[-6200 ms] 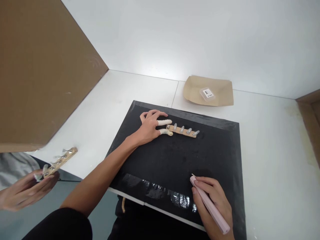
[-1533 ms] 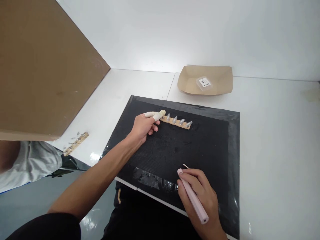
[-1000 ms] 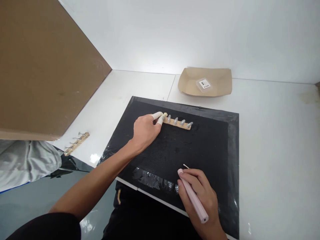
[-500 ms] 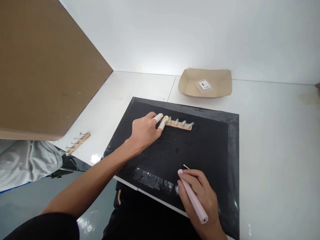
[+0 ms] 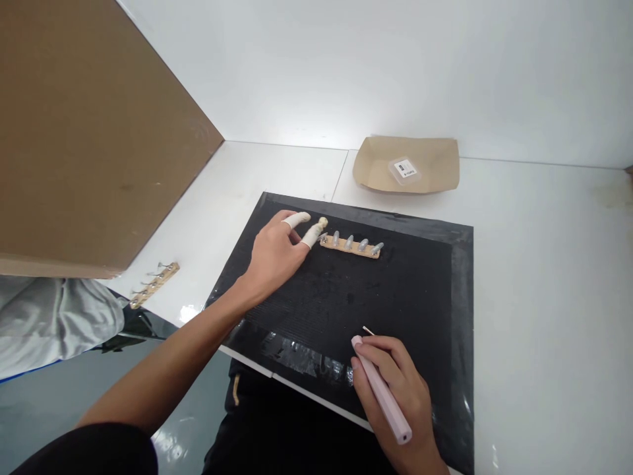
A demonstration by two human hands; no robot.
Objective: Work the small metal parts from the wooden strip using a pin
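A wooden strip (image 5: 350, 248) on the black mat carries several grey false nails (image 5: 364, 244), standing tilted in a row. My left hand (image 5: 279, 247) is at the strip's left end, its thumb and index finger in white finger cots and spread apart. A small cream-coloured lump (image 5: 323, 222) shows at the thumb tip, close to the leftmost nail; I cannot tell what it is. Near the mat's front edge, my right hand (image 5: 403, 389) is closed around a pink pen-shaped nail lamp (image 5: 383, 392). A thin pale stick (image 5: 368, 330) pokes out from the same fingers.
The black mat (image 5: 395, 290) lies on a white table (image 5: 534, 297). Behind it stands a brown paper tray (image 5: 435, 165) with a small clear labelled case (image 5: 405, 169). Another nail strip (image 5: 154, 285) lies at left, near a brown panel (image 5: 99, 132) and silvery fabric (image 5: 59, 316).
My left hand has drawn back left and its thumb and index finger have parted, uncovering the strip's left end and its leftmost nail. My right hand has stayed put.
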